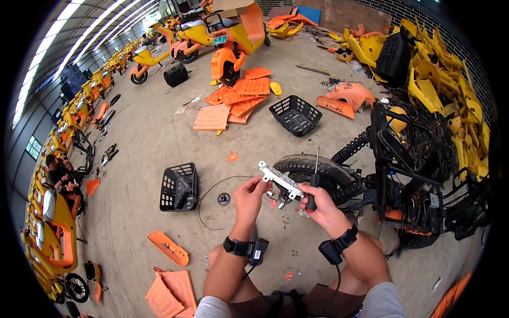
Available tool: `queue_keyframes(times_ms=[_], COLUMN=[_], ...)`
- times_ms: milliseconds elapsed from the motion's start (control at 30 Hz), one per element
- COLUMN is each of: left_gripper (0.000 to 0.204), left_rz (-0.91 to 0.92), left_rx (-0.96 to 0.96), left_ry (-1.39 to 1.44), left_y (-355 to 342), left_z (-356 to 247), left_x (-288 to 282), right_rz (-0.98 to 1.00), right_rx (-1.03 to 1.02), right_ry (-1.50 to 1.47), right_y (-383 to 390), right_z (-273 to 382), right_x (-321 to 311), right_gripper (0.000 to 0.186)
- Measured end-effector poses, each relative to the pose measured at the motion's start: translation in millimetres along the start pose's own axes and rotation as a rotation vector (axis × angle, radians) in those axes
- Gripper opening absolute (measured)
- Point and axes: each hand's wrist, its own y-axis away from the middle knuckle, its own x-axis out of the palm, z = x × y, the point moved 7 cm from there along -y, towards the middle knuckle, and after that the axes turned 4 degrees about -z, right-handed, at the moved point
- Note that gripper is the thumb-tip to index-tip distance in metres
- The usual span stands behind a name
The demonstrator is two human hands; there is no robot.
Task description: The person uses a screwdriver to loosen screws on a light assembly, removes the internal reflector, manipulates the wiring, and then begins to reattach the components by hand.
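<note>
In front of me is an elongated silver-white part (282,181) with mounting tabs; it looks like a scooter lamp unit. My left hand (249,200) pinches its left end between thumb and fingers. At the other end, the thumb and fingers of my right hand (323,208) grip it. The same right hand also holds a screwdriver (315,180) with a black and red handle, its metal shaft pointing up. Just beyond my hands lies a stripped scooter frame (408,180) with its black tyre (297,163) and coil shock absorbers (354,146).
Black baskets (179,187) (295,115) stand on the floor, the nearer holding a dark power tool (183,192). Orange panels (241,95) lie ahead. Yellow body parts (424,74) are heaped at right. Scooters (58,233) line the left, where another person (57,170) sits.
</note>
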Motion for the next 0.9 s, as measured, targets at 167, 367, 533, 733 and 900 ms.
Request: queue_keyframes(times_ms=[167, 367, 533, 733, 900], left_gripper=[0.021, 0.021, 0.021, 0.017, 0.018], left_rz=[-0.025, -0.081, -0.094, -0.083, -0.070], left_rx=[0.074, 0.152, 0.165, 0.310, 0.296], left_ry=[-0.131, -0.364, -0.359, -0.553, -0.550], left_y=[0, 8, 8, 13, 18], left_z=[-1, -15, -11, -22, -16], left_x=[-2, 1, -4, 6, 13], right_rz=[-0.022, -0.017, -0.058, -0.019, -0.016], right_rx=[-0.005, 0.016, -0.027, -0.027, -0.018], right_ry=[-0.032, -0.082, -0.040, -0.113, -0.070], right_y=[1, 3, 8, 7, 7], right_z=[0, -2, 3, 5, 9], right_x=[1, 1, 7, 5, 6], right_gripper=[0.010, 0.012, 0.013, 0.007, 0.009])
